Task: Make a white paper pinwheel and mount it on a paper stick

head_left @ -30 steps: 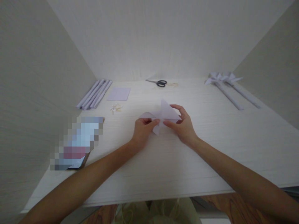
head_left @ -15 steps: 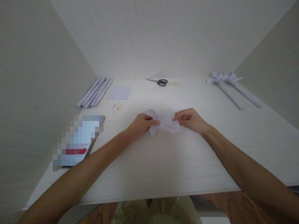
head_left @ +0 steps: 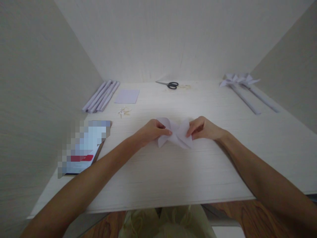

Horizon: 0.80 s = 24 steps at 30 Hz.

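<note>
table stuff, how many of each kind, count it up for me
pale folded paper piece, held by left hand and right hand: 1
rolled pale paper tubes: about 4
flat pale paper square: 1
black-handled scissors: 1
finished paper pinwheels on sticks: 2
small pile of pins: 1
blurred flat rectangular item: 1
total: about 11

Soft, dim, even light fell from above; the pale wooden tabletop (head_left: 173, 172) beyond the fingers glared mildly, and the edges bowed.

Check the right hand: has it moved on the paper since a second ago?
Yes. The right hand has slid rightward, away from the wooden pins, and now pinches the folded paper at its right edge.
</note>
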Each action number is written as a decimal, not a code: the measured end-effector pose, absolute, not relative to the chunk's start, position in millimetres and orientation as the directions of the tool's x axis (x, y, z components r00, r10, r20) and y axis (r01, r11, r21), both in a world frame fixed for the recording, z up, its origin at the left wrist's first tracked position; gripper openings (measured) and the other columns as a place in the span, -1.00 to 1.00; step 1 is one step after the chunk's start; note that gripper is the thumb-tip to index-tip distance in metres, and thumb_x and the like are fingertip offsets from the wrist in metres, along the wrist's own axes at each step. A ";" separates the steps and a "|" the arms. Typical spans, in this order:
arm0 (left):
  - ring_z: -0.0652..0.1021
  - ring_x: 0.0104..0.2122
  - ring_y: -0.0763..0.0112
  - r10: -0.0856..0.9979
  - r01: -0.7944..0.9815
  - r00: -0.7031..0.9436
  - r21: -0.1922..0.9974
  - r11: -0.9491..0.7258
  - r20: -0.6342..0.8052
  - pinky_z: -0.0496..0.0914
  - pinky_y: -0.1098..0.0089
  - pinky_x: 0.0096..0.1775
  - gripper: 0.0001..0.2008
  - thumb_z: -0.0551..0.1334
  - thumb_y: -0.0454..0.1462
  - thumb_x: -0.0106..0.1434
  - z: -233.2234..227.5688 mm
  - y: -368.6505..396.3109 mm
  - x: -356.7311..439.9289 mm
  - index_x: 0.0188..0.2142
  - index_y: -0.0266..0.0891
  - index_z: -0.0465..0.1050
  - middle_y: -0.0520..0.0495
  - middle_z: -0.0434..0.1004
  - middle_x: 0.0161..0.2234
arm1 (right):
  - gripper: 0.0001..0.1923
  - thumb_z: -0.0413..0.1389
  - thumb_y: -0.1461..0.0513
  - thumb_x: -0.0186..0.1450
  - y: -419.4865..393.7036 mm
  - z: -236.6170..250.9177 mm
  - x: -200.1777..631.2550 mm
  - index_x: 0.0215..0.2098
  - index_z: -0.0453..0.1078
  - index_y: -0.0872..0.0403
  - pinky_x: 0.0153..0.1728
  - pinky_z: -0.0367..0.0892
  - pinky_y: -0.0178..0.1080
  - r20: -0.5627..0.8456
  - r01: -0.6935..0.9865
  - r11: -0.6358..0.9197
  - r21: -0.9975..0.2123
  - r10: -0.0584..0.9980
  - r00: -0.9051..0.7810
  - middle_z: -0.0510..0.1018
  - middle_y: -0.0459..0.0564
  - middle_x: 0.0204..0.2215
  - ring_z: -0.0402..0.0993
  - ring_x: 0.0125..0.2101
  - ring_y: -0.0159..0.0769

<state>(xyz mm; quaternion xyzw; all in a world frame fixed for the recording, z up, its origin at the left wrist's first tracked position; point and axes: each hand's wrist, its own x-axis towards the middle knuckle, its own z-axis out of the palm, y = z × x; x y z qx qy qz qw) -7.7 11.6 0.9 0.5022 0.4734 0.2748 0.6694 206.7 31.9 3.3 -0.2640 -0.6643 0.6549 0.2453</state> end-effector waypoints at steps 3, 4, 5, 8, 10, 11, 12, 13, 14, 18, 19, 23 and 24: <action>0.44 -0.54 0.46 0.851 0.145 0.402 0.941 0.305 -0.338 0.30 0.40 -0.40 -0.88 0.28 -0.32 -0.20 0.7 10.6 -7.0 -0.59 -0.35 0.43 0.00 0.43 -0.61 | -0.80 0.22 0.45 -0.14 30.8 5.9 206.2 -0.56 0.51 0.09 -0.56 0.32 -0.50 -0.079 0.090 -0.015 -0.996 0.635 -0.768 0.54 -0.13 -0.61 0.40 -0.60 -0.53; 0.44 -0.54 0.46 0.854 0.153 0.401 0.943 0.294 -0.331 0.30 0.40 -0.40 -0.90 0.28 -0.32 -0.19 1.0 10.2 -6.8 -0.61 -0.34 0.42 0.01 0.42 -0.62 | -0.81 0.22 0.44 -0.15 30.5 6.5 205.6 -0.57 0.50 0.09 -0.57 0.31 -0.50 -0.094 0.105 -0.021 -0.994 0.634 -0.767 0.53 -0.13 -0.63 0.40 -0.61 -0.53; 0.44 -0.54 0.45 0.859 0.158 0.398 0.946 0.283 -0.324 0.30 0.40 -0.41 -0.91 0.27 -0.32 -0.19 1.5 9.8 -6.5 -0.63 -0.33 0.41 0.01 0.41 -0.63 | -0.83 0.23 0.43 -0.15 30.1 7.0 204.9 -0.58 0.50 0.09 -0.58 0.31 -0.49 -0.101 0.114 -0.022 -0.993 0.643 -0.759 0.53 -0.14 -0.64 0.40 -0.62 -0.53; 0.44 -0.55 0.43 0.874 0.165 0.376 0.950 0.264 -0.308 0.29 0.41 -0.45 -0.91 0.27 -0.31 -0.20 2.6 8.8 -6.2 -0.66 -0.31 0.40 0.01 0.40 -0.65 | -0.89 0.24 0.39 -0.16 28.8 7.0 201.6 -0.61 0.48 0.11 -0.63 0.29 -0.48 -0.101 0.130 -0.009 -0.991 0.690 -0.717 0.51 -0.14 -0.66 0.37 -0.65 -0.53; 0.44 -0.55 0.42 0.881 0.165 0.362 0.951 0.260 -0.304 0.28 0.42 -0.48 -0.91 0.27 -0.30 -0.20 2.4 8.5 -6.1 -0.66 -0.30 0.40 0.00 0.39 -0.66 | -0.92 0.25 0.36 -0.15 27.5 6.0 198.5 -0.63 0.46 0.13 -0.70 0.25 -0.47 -0.104 0.129 -0.021 -0.991 0.726 -0.679 0.48 -0.15 -0.70 0.33 -0.71 -0.54; 0.44 -0.55 0.42 0.884 0.165 0.356 0.952 0.259 -0.303 0.27 0.43 -0.49 -0.91 0.27 -0.30 -0.20 2.0 8.4 -6.0 -0.66 -0.30 0.41 0.00 0.40 -0.66 | -0.92 0.26 0.34 -0.15 26.9 5.2 196.8 -0.64 0.45 0.14 -0.73 0.22 -0.47 -0.109 0.123 -0.036 -0.992 0.743 -0.661 0.46 -0.16 -0.73 0.30 -0.73 -0.55; 0.43 -0.55 0.43 0.887 0.165 0.349 0.952 0.259 -0.302 0.26 0.43 -0.49 -0.90 0.27 -0.29 -0.19 1.4 8.5 -5.9 -0.65 -0.31 0.41 0.00 0.40 -0.65 | -0.91 0.26 0.32 -0.14 26.3 4.2 195.1 -0.64 0.43 0.15 -0.75 0.19 -0.47 -0.113 0.113 -0.053 -0.992 0.758 -0.642 0.44 -0.17 -0.75 0.27 -0.75 -0.56; 0.42 -0.56 0.44 0.890 0.167 0.343 0.952 0.258 -0.301 0.26 0.43 -0.50 -0.90 0.27 -0.29 -0.19 0.6 8.5 -5.7 -0.64 -0.31 0.42 -0.01 0.40 -0.64 | -0.89 0.26 0.30 -0.14 25.7 3.2 193.4 -0.65 0.41 0.16 -0.77 0.17 -0.47 -0.115 0.100 -0.067 -0.993 0.773 -0.624 0.43 -0.17 -0.75 0.26 -0.76 -0.56; 0.42 -0.57 0.45 0.892 0.167 0.337 0.952 0.258 -0.301 0.25 0.43 -0.50 -0.89 0.27 -0.28 -0.19 -0.2 8.5 -5.3 -0.63 -0.32 0.42 -0.01 0.41 -0.64 | -0.87 0.26 0.29 -0.13 25.2 2.0 191.9 -0.65 0.40 0.16 -0.77 0.16 -0.47 -0.115 0.085 -0.080 -0.993 0.784 -0.610 0.43 -0.16 -0.75 0.25 -0.76 -0.56; 0.40 -0.57 0.49 0.911 0.170 0.307 0.958 0.231 -0.274 0.26 0.43 -0.46 -0.87 0.26 -0.29 -0.17 -1.9 7.3 -3.3 -0.58 -0.35 0.44 0.00 0.42 -0.60 | -0.81 0.25 0.22 -0.07 23.7 -2.1 187.6 -0.62 0.37 0.18 -0.76 0.13 -0.49 -0.118 0.020 -0.131 -0.991 0.809 -0.576 0.44 -0.14 -0.71 0.25 -0.75 -0.59; 0.41 -0.56 0.49 0.917 0.173 0.298 0.960 0.221 -0.265 0.26 0.43 -0.45 -0.87 0.26 -0.29 -0.17 -1.8 6.7 -2.6 -0.58 -0.34 0.44 0.01 0.42 -0.60 | -0.80 0.24 0.21 -0.06 23.4 -2.8 187.0 -0.62 0.36 0.18 -0.76 0.13 -0.49 -0.124 0.001 -0.150 -0.989 0.812 -0.570 0.44 -0.13 -0.70 0.25 -0.74 -0.59; 0.41 -0.56 0.47 0.929 0.191 0.262 0.957 0.217 -0.262 0.27 0.43 -0.46 -0.87 0.26 -0.29 -0.17 -0.1 4.2 -0.6 -0.57 -0.34 0.44 0.01 0.43 -0.60 | -0.76 0.24 0.17 -0.06 22.2 -4.5 185.3 -0.60 0.33 0.18 -0.74 0.12 -0.49 -0.137 -0.073 -0.214 -0.974 0.816 -0.562 0.42 -0.14 -0.70 0.25 -0.73 -0.60; 0.41 -0.56 0.47 0.930 0.194 0.257 0.957 0.216 -0.262 0.27 0.43 -0.47 -0.88 0.26 -0.29 -0.17 0.3 3.7 -0.3 -0.57 -0.33 0.44 0.01 0.42 -0.60 | -0.76 0.25 0.17 -0.06 21.9 -4.6 185.0 -0.58 0.33 0.17 -0.73 0.12 -0.49 -0.132 -0.092 -0.219 -0.971 0.819 -0.558 0.41 -0.15 -0.70 0.25 -0.73 -0.59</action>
